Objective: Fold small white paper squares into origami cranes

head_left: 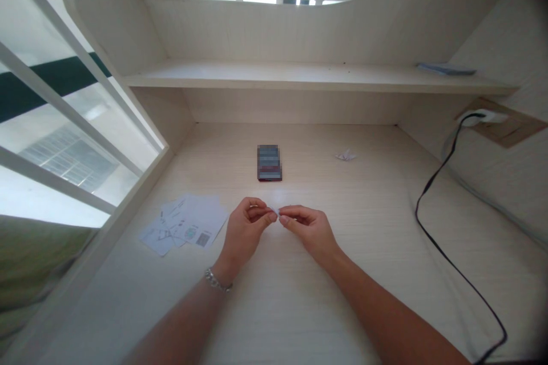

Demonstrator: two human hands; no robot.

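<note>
My left hand point(247, 228), with a silver chain bracelet at its wrist, is closed in a pinch over the middle of the desk. Facing it, my right hand point(309, 229) is pinched too, its fingertips almost touching the left ones. Between them shows a small piece of white paper point(275, 211), mostly hidden by the fingers. Just beyond the hands lies a phone point(269, 163) with a blurred screen. A small folded paper figure point(345, 155) rests farther back on the right. Beside my left hand are several loose printed paper sheets point(188, 221), overlapping one another.
A shelf point(274, 75) spans the back of the desk point(274, 308), with a flat bluish item point(446, 69) on its right end. From a wall socket point(496, 117) a black cable point(445, 256) runs down the right side. White bars point(64, 100) border the left.
</note>
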